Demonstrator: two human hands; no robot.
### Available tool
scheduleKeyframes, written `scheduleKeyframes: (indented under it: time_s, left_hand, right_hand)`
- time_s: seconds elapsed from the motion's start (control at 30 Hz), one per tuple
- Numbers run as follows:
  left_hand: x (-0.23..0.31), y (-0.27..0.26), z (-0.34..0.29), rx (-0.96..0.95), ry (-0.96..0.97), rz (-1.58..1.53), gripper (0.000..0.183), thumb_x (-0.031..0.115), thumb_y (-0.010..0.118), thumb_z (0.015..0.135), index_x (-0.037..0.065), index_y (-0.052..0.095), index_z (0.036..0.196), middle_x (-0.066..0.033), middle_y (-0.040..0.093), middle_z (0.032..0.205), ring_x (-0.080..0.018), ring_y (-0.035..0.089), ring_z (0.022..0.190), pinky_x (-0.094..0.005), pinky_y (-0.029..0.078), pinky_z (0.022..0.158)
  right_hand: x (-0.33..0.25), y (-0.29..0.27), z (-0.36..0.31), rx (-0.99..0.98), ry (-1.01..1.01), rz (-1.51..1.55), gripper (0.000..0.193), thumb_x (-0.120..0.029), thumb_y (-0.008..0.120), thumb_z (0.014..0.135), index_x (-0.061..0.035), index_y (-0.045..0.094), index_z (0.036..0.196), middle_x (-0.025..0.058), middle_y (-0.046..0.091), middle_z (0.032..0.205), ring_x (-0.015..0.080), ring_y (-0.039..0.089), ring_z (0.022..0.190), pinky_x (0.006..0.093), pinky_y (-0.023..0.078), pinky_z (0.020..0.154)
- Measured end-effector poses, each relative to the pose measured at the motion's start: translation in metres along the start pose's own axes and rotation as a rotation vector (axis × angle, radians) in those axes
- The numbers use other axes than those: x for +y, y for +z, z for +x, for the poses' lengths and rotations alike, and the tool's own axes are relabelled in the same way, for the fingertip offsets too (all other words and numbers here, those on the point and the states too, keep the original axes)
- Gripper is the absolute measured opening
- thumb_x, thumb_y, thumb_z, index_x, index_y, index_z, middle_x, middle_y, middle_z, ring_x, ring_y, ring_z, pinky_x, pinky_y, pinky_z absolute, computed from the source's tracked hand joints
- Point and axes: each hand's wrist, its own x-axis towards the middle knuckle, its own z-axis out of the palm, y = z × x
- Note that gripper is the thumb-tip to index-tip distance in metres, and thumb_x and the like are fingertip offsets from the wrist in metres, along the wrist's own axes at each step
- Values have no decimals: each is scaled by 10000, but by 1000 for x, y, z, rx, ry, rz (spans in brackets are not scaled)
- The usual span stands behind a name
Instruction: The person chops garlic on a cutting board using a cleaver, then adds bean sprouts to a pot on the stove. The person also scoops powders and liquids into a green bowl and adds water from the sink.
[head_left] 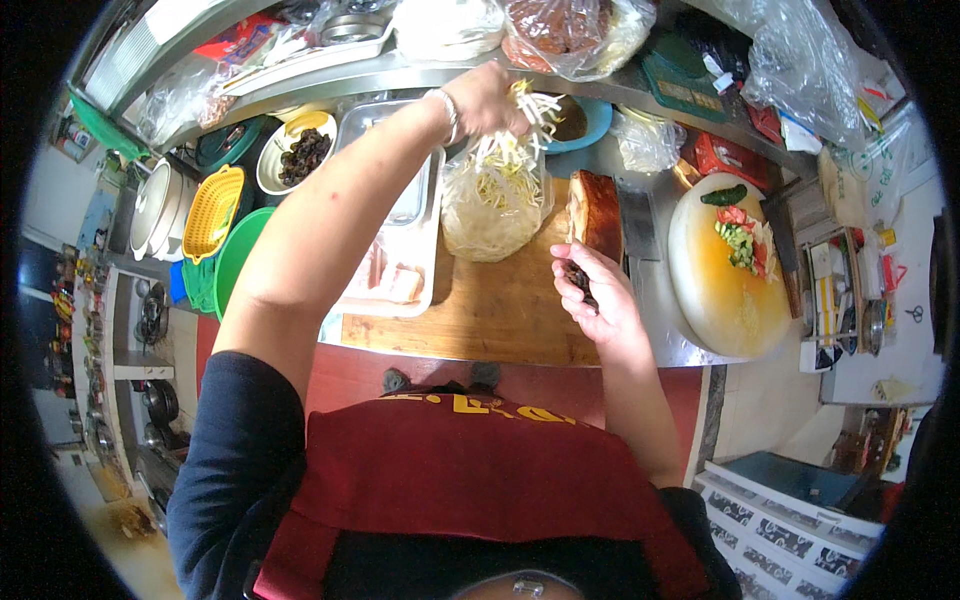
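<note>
My left hand (488,100) reaches far over the counter, closed around a bunch of bean sprouts (537,108). Right below it stands a clear plastic bag (490,225) filled with more sprouts. Closer to me, my right hand (603,297) is turned palm up, its fingers curled around dark wood ear mushroom (578,282). That hand is beside a slab of browned pork (595,210) lying on the wooden cutting board (465,320). A white bowl (268,165) at the left contains similar dark mushroom pieces.
A white tray (430,250) with pale raw meat lies left of the bag. Further left are a yellow basket (214,212) and a green basin (238,262). A cleaver (640,225) rests right of the pork, near a round white chopping board (725,315) with cut vegetables. A metal shelf (440,72) spans the back.
</note>
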Motion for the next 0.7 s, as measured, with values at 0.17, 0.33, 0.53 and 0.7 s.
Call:
scheduleKeyframes:
  time_s: [0.17, 0.33, 0.53, 0.7]
  left_hand:
    - [-2, -35, -24, 94, 58, -119, 352, 182, 808, 633, -34, 707, 892, -108, 668, 727, -181, 629, 687, -348, 514, 649]
    - [-43, -84, -86, 158, 169, -439, 272, 86, 804, 670, -14, 716, 908, -68, 710, 806, -145, 635, 743, -291, 515, 704]
    - [-138, -163, -299, 318, 27, -796, 223, 49, 796, 727, -18, 723, 927, -59, 718, 847, -134, 654, 793, -292, 527, 743]
    - [-217, -190, -556, 605, -204, -586, 198, 115, 777, 729, 10, 732, 891, -48, 701, 824, -128, 625, 767, -280, 511, 715]
  right_hand:
    - [8, 20, -9, -3, -90, -15, 267, -211, 520, 1023, 34, 614, 1073, 83, 587, 840, 86, 497, 545, 185, 304, 354]
    - [29, 74, -25, -14, -73, -68, 266, -217, 517, 1024, 25, 616, 1074, 78, 580, 833, 83, 475, 530, 184, 299, 357]
    - [127, 204, -35, -286, 82, -213, 259, -231, 508, 1027, 7, 609, 1044, 71, 574, 825, 78, 450, 514, 178, 281, 356]
    - [268, 320, -40, -494, 473, -250, 230, -227, 509, 1023, -17, 604, 1027, 82, 575, 821, 83, 409, 479, 179, 256, 334]
